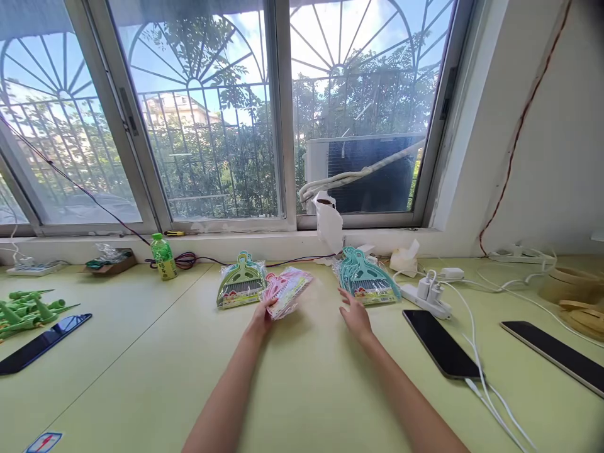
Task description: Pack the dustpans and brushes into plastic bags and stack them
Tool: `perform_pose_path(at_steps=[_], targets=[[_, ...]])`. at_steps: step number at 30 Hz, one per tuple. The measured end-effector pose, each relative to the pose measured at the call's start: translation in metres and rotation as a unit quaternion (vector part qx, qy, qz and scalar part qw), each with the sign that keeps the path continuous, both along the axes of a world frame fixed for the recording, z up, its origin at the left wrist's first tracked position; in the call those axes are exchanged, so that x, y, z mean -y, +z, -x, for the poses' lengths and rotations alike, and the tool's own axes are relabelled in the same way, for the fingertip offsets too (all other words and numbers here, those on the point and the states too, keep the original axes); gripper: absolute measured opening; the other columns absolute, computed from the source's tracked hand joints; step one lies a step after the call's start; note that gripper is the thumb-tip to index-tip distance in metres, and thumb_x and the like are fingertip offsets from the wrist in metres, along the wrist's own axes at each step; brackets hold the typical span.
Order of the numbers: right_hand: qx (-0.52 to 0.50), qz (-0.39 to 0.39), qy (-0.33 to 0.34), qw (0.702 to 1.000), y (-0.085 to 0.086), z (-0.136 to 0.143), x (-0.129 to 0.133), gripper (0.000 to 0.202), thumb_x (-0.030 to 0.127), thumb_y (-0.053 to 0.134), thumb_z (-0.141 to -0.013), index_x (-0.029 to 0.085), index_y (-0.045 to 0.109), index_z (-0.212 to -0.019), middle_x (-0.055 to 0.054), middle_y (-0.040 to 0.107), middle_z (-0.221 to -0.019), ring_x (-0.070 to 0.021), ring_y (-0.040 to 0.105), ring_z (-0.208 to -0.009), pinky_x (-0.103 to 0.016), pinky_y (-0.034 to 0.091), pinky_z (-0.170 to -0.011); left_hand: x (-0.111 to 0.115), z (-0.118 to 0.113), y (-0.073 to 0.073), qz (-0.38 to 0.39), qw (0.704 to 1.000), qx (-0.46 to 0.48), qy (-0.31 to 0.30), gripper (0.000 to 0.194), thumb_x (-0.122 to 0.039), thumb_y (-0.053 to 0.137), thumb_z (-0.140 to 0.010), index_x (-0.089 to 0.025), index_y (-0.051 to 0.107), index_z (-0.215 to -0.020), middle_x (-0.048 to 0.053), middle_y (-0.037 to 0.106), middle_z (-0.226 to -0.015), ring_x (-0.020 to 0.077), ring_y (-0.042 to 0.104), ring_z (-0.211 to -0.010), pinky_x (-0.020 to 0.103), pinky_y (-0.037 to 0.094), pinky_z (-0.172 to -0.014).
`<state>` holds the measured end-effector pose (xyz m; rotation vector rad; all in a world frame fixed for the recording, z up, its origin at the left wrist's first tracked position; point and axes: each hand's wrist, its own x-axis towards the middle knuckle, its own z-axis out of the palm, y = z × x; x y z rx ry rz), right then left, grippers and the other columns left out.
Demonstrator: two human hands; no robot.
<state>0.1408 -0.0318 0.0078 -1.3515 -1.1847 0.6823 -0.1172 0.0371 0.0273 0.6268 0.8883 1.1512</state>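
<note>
My left hand [263, 313] is closed on a pink dustpan and brush set [289, 290] in clear plastic wrap, tilted above the table. Just left of it lies a green wrapped dustpan and brush set [242, 284] with a dark-bristled brush showing. My right hand [355, 314] has its fingers apart and holds nothing. Its fingertips are close to the left edge of a stack of teal wrapped dustpan and brush sets [365, 277]; whether they touch it I cannot tell.
A green bottle [163, 257] and a small cardboard box [109, 262] stand near the window wall. To the right are a power strip [427, 301] with white cables and a phone [441, 343]. Green plastic parts [33, 311] and another phone [44, 343] lie on the left.
</note>
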Motion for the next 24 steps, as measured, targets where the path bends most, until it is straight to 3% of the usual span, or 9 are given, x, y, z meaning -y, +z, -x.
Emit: perform_pose_path(at_steps=[3, 5, 7, 10, 11, 15, 20, 24], targets=[[0.111, -0.109, 0.027, 0.987, -0.004, 0.004, 0.0, 0.074, 0.019, 0.065, -0.066, 0.037, 0.045, -0.135, 0.0, 0.039, -0.148, -0.0258, 0.035, -0.137, -0.042, 0.048, -0.097, -0.001, 0.002, -0.004, 0.0, 1.0, 0.003, -0.022, 0.039, -0.006, 0.054, -0.077, -0.002, 0.055, -0.116, 0.011, 0.07, -0.078, 0.0176, 0.068, -0.062, 0.026, 0.056, -0.065], [0.114, -0.14, 0.044, 0.983, -0.003, 0.007, 0.0, 0.076, 0.024, 0.067, -0.068, 0.037, 0.042, -0.138, -0.001, 0.038, -0.149, -0.0257, 0.036, -0.136, -0.042, 0.049, -0.094, 0.0, -0.001, -0.007, -0.002, 0.998, -0.009, -0.065, 0.042, -0.006, 0.057, -0.075, -0.004, 0.055, -0.117, 0.011, 0.071, -0.081, 0.0187, 0.068, -0.065, 0.027, 0.056, -0.067], [0.103, -0.15, 0.056, 0.982, 0.0, 0.006, 0.0, 0.062, 0.031, 0.066, -0.073, 0.034, 0.05, -0.133, -0.005, 0.049, -0.14, -0.0259, 0.047, -0.127, -0.042, 0.05, -0.091, 0.0, -0.004, -0.008, -0.004, 0.993, -0.023, -0.115, 0.045, -0.007, 0.06, -0.072, -0.005, 0.055, -0.117, 0.012, 0.071, -0.086, 0.0205, 0.069, -0.071, 0.029, 0.056, -0.071], [0.108, -0.15, 0.08, 0.98, 0.005, 0.001, 0.002, 0.026, 0.04, 0.061, -0.08, 0.026, 0.072, -0.1, -0.009, 0.066, -0.115, -0.0255, 0.062, -0.105, -0.04, 0.053, -0.08, 0.002, -0.005, -0.009, -0.007, 0.986, -0.034, -0.163, 0.046, -0.008, 0.062, -0.07, -0.006, 0.057, -0.115, 0.014, 0.071, -0.093, 0.0221, 0.069, -0.079, 0.031, 0.055, -0.078], [0.119, -0.155, 0.073, 0.978, 0.006, -0.001, 0.003, 0.024, 0.043, 0.06, -0.081, 0.025, 0.075, -0.088, -0.009, 0.067, -0.111, -0.0257, 0.063, -0.1, -0.039, 0.054, -0.077, 0.002, -0.004, -0.008, -0.01, 0.984, -0.037, -0.175, 0.047, -0.007, 0.062, -0.069, -0.005, 0.057, -0.116, 0.015, 0.071, -0.096, 0.0225, 0.069, -0.083, 0.032, 0.054, -0.081], [0.18, -0.209, 0.026, 0.961, 0.009, -0.002, 0.006, 0.023, 0.046, 0.064, -0.08, 0.027, 0.076, -0.083, -0.007, 0.07, -0.111, -0.0261, 0.061, -0.103, -0.044, 0.048, -0.089, 0.002, -0.003, -0.007, -0.019, 0.978, -0.032, -0.203, 0.046, -0.006, 0.062, -0.07, -0.005, 0.058, -0.116, 0.016, 0.069, -0.103, 0.0231, 0.067, -0.091, 0.033, 0.051, -0.088], [0.184, -0.261, -0.049, 0.946, 0.013, 0.004, 0.012, 0.022, 0.042, 0.06, -0.085, 0.029, 0.075, -0.095, -0.004, 0.07, -0.111, -0.0228, 0.061, -0.103, -0.044, 0.042, -0.098, 0.0, -0.005, -0.01, -0.033, 0.965, -0.067, -0.253, 0.047, -0.009, 0.066, -0.072, -0.01, 0.06, -0.118, 0.012, 0.07, -0.105, 0.0203, 0.068, -0.09, 0.03, 0.052, -0.087], [0.176, -0.237, -0.066, 0.953, 0.01, 0.006, 0.013, 0.022, 0.039, 0.06, -0.085, 0.029, 0.075, -0.098, -0.004, 0.067, -0.117, -0.0229, 0.06, -0.108, -0.044, 0.043, -0.1, 0.003, -0.005, -0.011, -0.08, 0.949, -0.097, -0.289, 0.061, -0.01, 0.073, -0.068, -0.014, 0.055, -0.126, 0.014, 0.068, -0.111, 0.0226, 0.067, -0.093, 0.032, 0.053, -0.087]])
